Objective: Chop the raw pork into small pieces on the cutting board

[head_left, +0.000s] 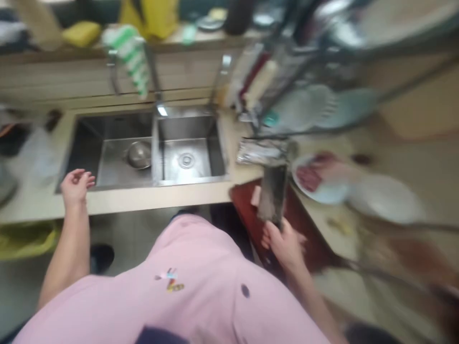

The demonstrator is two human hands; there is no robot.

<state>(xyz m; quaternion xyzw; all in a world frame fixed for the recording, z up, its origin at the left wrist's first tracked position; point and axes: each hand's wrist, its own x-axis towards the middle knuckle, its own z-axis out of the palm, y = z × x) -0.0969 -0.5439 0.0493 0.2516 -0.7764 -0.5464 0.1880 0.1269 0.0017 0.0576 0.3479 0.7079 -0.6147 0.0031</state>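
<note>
My right hand (287, 244) grips the handle of a cleaver (272, 193), its broad dark blade pointing away from me. The blade is above a reddish-brown cutting board (311, 239) at the right of the counter. A small pale pink piece (256, 196), perhaps meat, shows beside the blade on the board. At the left, my left hand (76, 185) is raised by the front left corner of the sink (156, 182). Its fingers are loosely bent and apart, with nothing in them. The right side of the view is smeared by motion.
A metal strainer or bowl (139, 155) sits in the left basin. A plate (332, 197) of red meat (311, 176) stands right of the board, near a pale round dish (387, 198). Behind rises a dish rack (311, 128). A yellow-lined bin (27, 241) is below left.
</note>
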